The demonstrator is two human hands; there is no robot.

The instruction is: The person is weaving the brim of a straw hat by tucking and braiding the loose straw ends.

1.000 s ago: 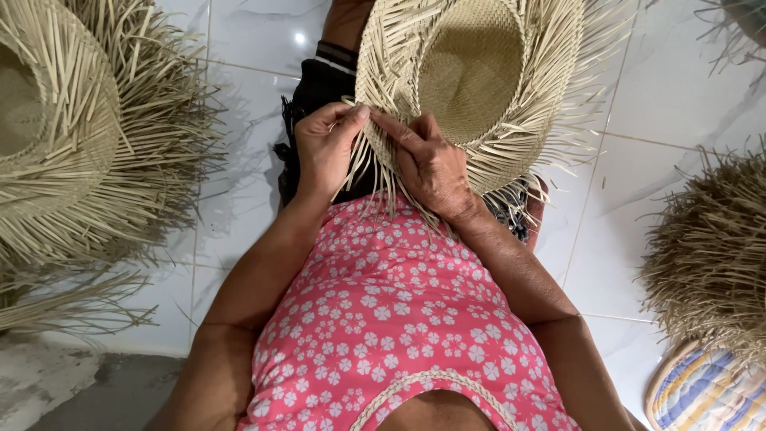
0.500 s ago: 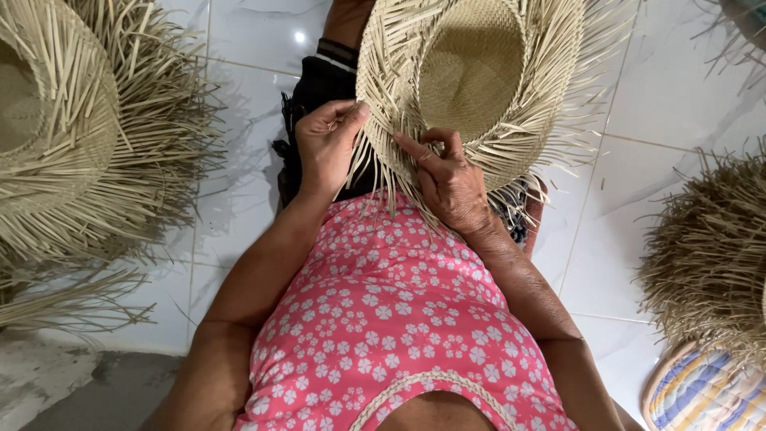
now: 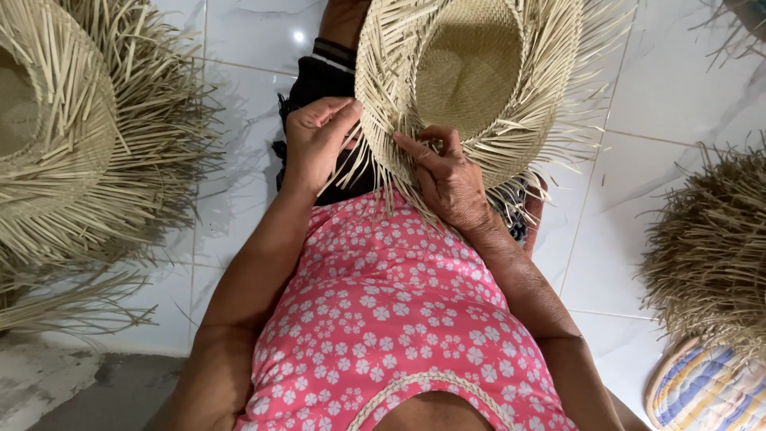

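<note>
Nearest to us is the pink flowered top (image 3: 383, 319), with both bare forearms reaching forward from it. Just beyond, our right hand (image 3: 451, 179) rests on the near brim of the straw hat (image 3: 471, 72), its fingers (image 3: 415, 148) curled and pressed onto the loose strips there. Our left hand (image 3: 315, 144) sits at the brim's left edge, fingers drawn together and pinching a few of the pale strips (the thumb lies along the top). The hat lies crown-down over our lap, on dark cloth (image 3: 319, 88), its unwoven ends fanning out all round. The white tiled floor (image 3: 239, 48) spreads beneath. To the left stands a stack of unfinished hats (image 3: 72, 144) with long fringes; to the right, a darker fringed hat (image 3: 710, 247) sits beside a striped cushion (image 3: 702, 391).
</note>
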